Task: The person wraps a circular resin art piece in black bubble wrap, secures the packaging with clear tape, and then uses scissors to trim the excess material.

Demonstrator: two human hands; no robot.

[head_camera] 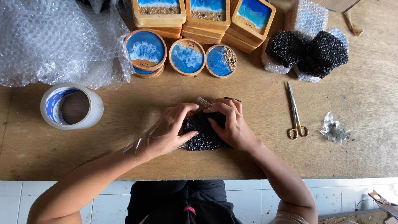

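Note:
A small bundle wrapped in black bubble wrap (204,133) lies on the wooden table (265,157) near its front edge. My left hand (168,130) presses on the bundle's left side, and a strip of clear tape (143,139) runs over that hand and wrist. My right hand (232,122) rests on the bundle's right and top side, fingers curled over it. Another short end of clear tape (204,102) sticks up between my two hands.
A large roll of clear tape (71,106) stands at the left. Clear bubble wrap (54,41) is heaped at the back left. Round coasters (187,57) and square wooden coasters (207,14) sit behind. Wrapped black bundles (309,52), scissors (295,112) and a plastic scrap (335,129) lie right.

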